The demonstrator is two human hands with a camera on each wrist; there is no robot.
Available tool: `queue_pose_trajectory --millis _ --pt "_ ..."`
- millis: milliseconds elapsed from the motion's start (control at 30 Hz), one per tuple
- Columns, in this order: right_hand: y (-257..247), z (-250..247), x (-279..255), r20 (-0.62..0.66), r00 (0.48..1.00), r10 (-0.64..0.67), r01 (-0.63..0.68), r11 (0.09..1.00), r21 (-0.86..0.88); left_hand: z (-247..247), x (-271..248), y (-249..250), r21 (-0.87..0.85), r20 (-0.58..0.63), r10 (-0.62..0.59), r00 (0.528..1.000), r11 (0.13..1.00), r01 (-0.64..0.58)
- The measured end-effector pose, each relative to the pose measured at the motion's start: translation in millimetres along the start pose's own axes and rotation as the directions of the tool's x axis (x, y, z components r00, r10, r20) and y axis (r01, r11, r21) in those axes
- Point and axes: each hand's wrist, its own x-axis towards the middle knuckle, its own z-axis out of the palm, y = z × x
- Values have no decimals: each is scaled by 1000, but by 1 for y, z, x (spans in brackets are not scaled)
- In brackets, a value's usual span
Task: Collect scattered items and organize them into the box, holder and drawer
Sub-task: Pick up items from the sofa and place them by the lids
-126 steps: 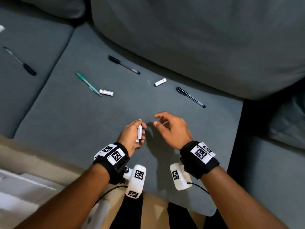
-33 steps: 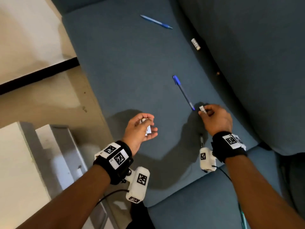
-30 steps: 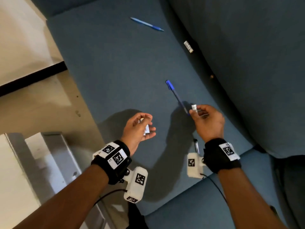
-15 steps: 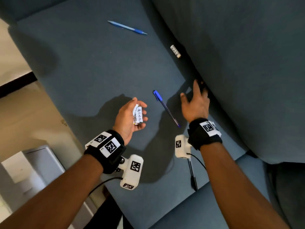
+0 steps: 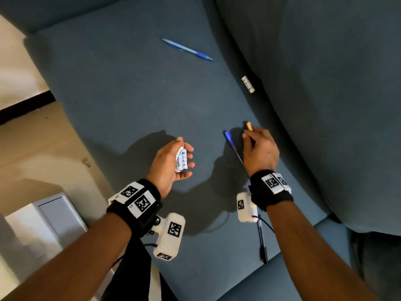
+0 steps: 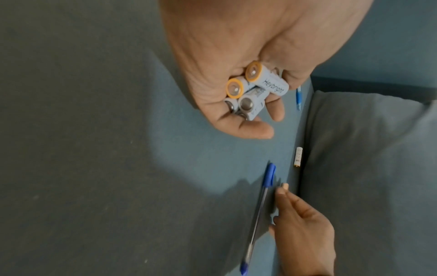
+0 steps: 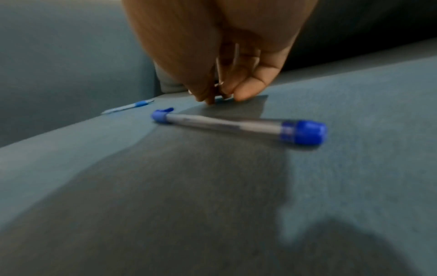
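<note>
My left hand (image 5: pixel 171 161) is palm up and grips several white batteries (image 5: pixel 181 158) with orange ends (image 6: pixel 255 89). My right hand (image 5: pixel 258 148) is down on the sofa seat (image 5: pixel 134 105) by the back cushion. It pinches a small dark item with an orange tip (image 5: pixel 249 126), which pokes out past the fingertips (image 6: pixel 285 185); I cannot tell what it is. A clear pen with a blue cap (image 5: pixel 235 151) lies just left of that hand (image 7: pixel 236 127). Farther off lie a white battery (image 5: pixel 248 84) against the back cushion and a blue pen (image 5: pixel 187 49).
A black pen (image 5: pixel 261 242) lies on the seat under my right wrist camera. The back cushion (image 5: pixel 325 83) rises on the right. Left of the sofa are bare floor (image 5: pixel 32 153) and a grey-white drawer unit (image 5: pixel 54 216).
My view swung to this part of the sofa. My right hand's white battery went, and my left hand's bundle grew. The right hand then reached to the cushion gap and now pinches the orange-tipped item.
</note>
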Motion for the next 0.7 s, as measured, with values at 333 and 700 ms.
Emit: queue_pose_trajectory --millis 333,700 --pt "-132 -19 -7 136 951 -279 136 769 625 -37 26 53 -191 60 -7 998 981 18" --pt "-79 17 96 84 996 13 -6 996 -88 -47 45 76 -164 55 -16 998 986 25"
